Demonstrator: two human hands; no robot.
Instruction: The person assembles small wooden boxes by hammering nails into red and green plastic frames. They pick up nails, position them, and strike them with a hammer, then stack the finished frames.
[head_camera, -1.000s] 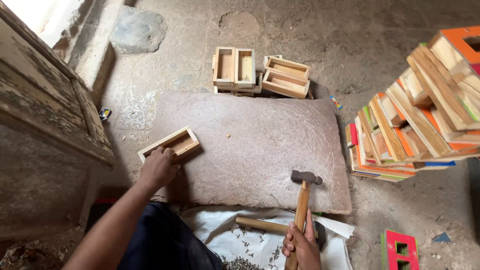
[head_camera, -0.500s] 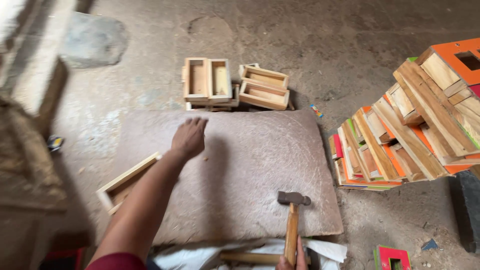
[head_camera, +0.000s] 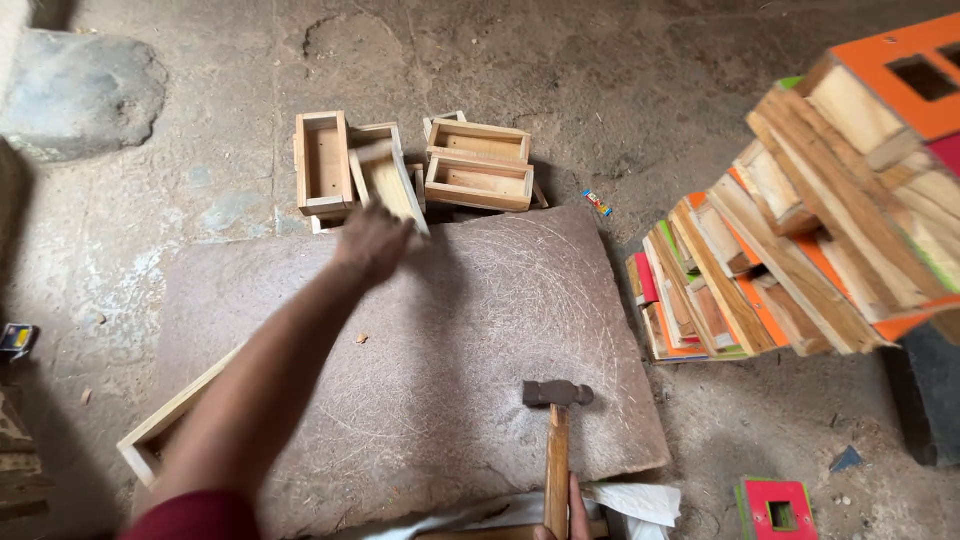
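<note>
Since the earlier frame the left hand (head_camera: 372, 240) has been extended onto a tilted wooden box (head_camera: 388, 180), gripped with its long axis pointing away, while the hammer (head_camera: 557, 440) is grasped upright by the right hand (head_camera: 565, 515).

Hammer (head_camera: 557, 420) on slab (head_camera: 450, 330), boxes (head_camera: 410, 165) behind

Our single head view, looking steeply down from above, fairly close over the stone slab (head_camera: 420, 350), facing forward across the floor (head_camera: 600, 80)
</note>
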